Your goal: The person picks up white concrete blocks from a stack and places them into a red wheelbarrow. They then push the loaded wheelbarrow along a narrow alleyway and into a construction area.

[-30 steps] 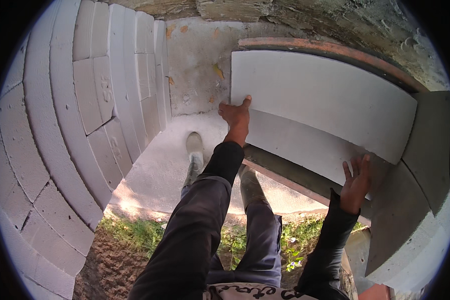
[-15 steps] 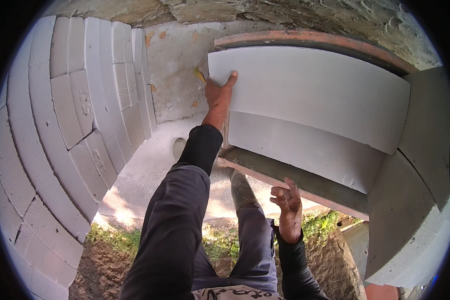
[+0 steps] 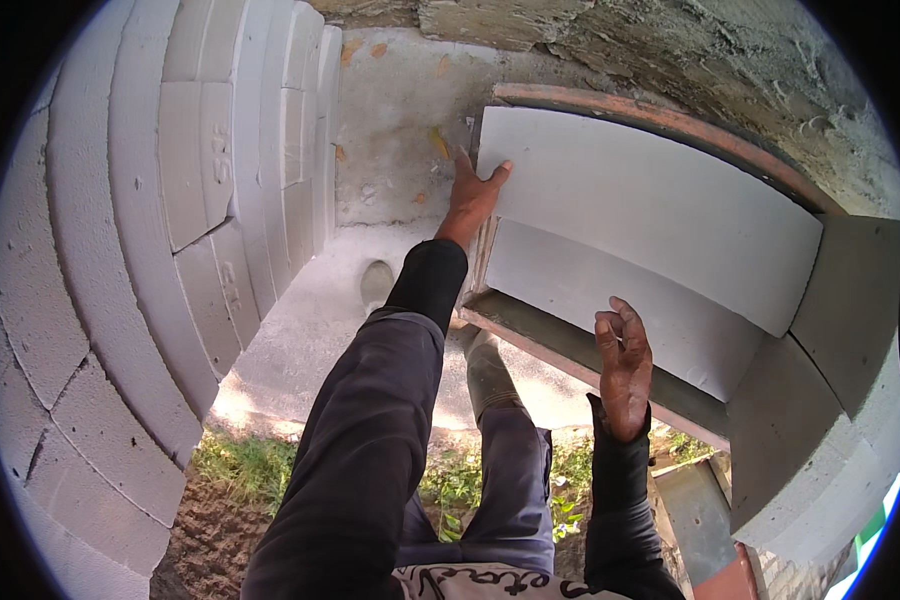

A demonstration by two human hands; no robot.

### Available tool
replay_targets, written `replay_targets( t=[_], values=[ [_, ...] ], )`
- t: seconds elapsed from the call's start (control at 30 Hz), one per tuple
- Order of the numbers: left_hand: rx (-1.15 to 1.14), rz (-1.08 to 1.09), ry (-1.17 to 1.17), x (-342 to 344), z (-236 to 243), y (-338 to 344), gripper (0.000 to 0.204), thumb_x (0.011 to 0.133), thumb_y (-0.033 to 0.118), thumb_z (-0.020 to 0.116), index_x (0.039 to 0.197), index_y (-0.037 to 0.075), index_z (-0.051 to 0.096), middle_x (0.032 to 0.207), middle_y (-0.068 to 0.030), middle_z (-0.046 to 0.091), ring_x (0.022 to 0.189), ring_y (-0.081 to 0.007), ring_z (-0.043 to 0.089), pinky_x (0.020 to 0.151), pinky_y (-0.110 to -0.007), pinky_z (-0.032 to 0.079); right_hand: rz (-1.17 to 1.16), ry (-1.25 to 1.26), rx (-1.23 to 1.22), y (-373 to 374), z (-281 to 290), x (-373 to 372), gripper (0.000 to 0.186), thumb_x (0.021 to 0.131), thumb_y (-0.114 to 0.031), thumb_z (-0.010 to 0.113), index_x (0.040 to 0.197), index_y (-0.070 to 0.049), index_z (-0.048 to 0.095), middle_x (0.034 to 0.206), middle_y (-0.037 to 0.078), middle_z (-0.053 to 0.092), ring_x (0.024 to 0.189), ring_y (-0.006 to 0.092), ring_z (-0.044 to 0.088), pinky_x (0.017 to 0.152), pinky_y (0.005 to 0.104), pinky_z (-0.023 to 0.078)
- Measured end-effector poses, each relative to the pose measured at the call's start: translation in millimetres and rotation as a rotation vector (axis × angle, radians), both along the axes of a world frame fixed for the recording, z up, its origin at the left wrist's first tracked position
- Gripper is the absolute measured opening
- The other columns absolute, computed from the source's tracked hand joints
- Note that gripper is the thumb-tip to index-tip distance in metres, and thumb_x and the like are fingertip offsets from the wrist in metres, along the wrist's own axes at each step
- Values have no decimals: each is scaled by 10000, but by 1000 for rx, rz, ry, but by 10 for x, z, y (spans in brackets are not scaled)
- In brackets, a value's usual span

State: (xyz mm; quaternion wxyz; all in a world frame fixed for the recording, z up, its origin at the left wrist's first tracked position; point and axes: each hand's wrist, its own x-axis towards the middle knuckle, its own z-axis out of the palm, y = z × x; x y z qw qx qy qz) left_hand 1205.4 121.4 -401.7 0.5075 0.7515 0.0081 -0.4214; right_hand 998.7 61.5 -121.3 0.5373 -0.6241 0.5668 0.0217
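A long, pale grey concrete block (image 3: pixel 660 200) lies partly over a second grey block (image 3: pixel 610 295), both within a reddish-brown edged frame or trough (image 3: pixel 530 340). At the upper block's left end is my left hand (image 3: pixel 473 200), its thumb on the broad face and its other fingers around the end edge, partly hidden. My right hand (image 3: pixel 625 375) is raised above the frame's near edge, in front of the lower block. Its fingers point up, slightly bent and apart, and nothing is in them.
Stacked pale blocks (image 3: pixel 140 250) rise on the left. More grey blocks (image 3: pixel 850 310) stand against the right end of the frame. A rough mortared wall (image 3: pixel 770 80) runs behind. My boot (image 3: pixel 492 370) is on the concrete below, with grass (image 3: pixel 245 460) and soil nearer me.
The view has shifted, so the stack and frame appear farther right. My right hand has risen toward the lower block. My left hand stays at the upper block's left end.
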Motion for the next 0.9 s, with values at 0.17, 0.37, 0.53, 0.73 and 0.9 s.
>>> replay_targets(
  t=[0.17, 0.37, 0.53, 0.73, 0.9],
  values=[
    [292, 167, 40, -453, 1, 1216, 824, 914, 405, 740, 1452, -134, 426, 1471, -317, 494, 1378, -381, 494, 1142, -405, 392, 233, 76, 80, 482, -144, -453, 450, 977, -259, 666, 1313, 27, 577, 981, 139, 699, 963, 201, 670, 891, 358, 517],
    [352, 165, 390, -921, 809, 2369, 499, 960, 370, 696, 1329, 41, 626, 1172, -70, 688, 984, -227, 690, 746, -328, 537, 154, 58, 289, 831, -372, -906, 451, 969, -296, 670, 1257, 41, 588, 918, 165, 720, 873, 242, 709, 773, 345, 546],
    [266, 222, 437, -1048, 1490, 2797, 443, 959, 329, 690, 1323, 82, 636, 1184, -58, 691, 1008, -254, 693, 807, -368, 541, 437, -61, -110, 925, -442, -1269, 338, 959, -229, 696, 1203, -15, 602, 758, 76, 616, 679, 160, 613, 636, 326, 500],
    [236, 217, 383, -1170, 2237, 3044, 517, 955, 350, 693, 1363, 46, 599, 1224, -74, 686, 1019, -240, 691, 828, -358, 541, 306, 91, 171, 845, 5, -1418, 480, 948, -323, 698, 1253, 34, 599, 810, 88, 669, 707, 146, 612, 623, 323, 493],
    [113, 319, 109, -1299, 3120, 3604, 519, 923, 269, 729, 1280, -83, 599, 1269, -171, 682, 1152, -243, 655, 963, -315, 501, 583, -154, 36, 901, 257, -927, 483, 944, -353, 677, 1232, 32, 624, 921, 113, 680, 798, 192, 631, 700, 339, 509]
  ],
)
